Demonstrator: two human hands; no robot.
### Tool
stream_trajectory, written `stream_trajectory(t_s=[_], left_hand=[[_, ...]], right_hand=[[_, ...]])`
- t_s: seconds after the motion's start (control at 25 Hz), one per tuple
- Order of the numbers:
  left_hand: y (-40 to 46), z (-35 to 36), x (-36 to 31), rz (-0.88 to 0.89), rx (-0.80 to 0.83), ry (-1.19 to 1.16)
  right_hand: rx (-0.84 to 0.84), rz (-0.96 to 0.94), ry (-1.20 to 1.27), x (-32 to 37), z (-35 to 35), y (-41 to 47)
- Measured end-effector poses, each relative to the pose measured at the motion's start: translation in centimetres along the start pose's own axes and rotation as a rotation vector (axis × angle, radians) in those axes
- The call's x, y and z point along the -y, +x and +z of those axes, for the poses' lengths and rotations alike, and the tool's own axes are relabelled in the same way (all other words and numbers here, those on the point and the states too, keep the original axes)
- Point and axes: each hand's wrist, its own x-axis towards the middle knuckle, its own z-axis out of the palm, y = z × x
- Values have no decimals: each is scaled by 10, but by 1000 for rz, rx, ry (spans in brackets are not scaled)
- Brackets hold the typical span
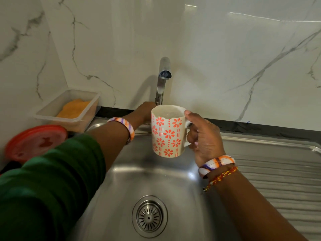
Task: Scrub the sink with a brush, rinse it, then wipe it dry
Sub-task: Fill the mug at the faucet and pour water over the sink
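The steel sink (121, 185) fills the lower middle, with a round drain strainer (149, 216) in its floor. My right hand (203, 136) holds a white mug with orange flowers (166, 133) by its handle, upright under the chrome tap spout (165, 70). The mug looks filled with water. My left hand (144, 110) reaches behind the mug to the base of the tap; its fingers are hidden by the mug. No brush shows.
A clear plastic tub (52, 115) with an orange cloth or sponge (74, 108) stands at the back left. A red round lid (34, 143) lies in front of it. The ribbed drainboard (271, 171) lies to the right. Marble wall stands behind.
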Motion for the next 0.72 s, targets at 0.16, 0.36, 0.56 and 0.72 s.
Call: stream_trajectory(t_s=[0.16, 0.36, 0.56, 0.72], left_hand=[[-17, -17, 9, -32, 134, 170], [-28, -19, 29, 50, 105, 129], [-10, 9, 21, 76, 95, -103], [-6, 6, 13, 173, 100, 192]], right_hand=[[8, -30, -100, 3, -15, -3], [14, 40, -96, -11, -16, -13], [-13, 49, -126, -15, -21, -24], [-34, 32, -175, -14, -24, -25]])
